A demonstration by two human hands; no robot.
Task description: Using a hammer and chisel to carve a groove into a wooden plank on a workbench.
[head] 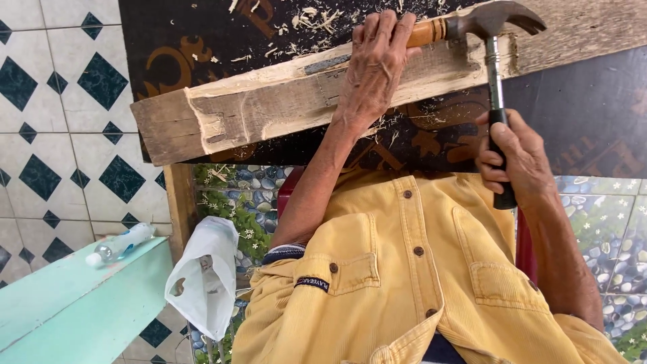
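Observation:
My left hand [374,64] is closed around a chisel with an orange-brown wooden handle [426,32], pressed against a weathered wooden beam [269,108]. The beam lies across a dark patterned board [195,40] and has notches cut into it. My right hand [519,158] grips the black handle of a steel claw hammer [495,20]. The hammer's head sits right at the end of the chisel handle. My yellow button shirt [411,269] fills the lower middle of the view.
Wood shavings [310,20] are scattered on the dark board beyond the beam. A mint-green bench [67,296] at lower left carries a clear plastic bottle [121,244]. A white plastic bag [202,276] hangs beside it. White tiles with dark diamonds [60,135] cover the floor at left.

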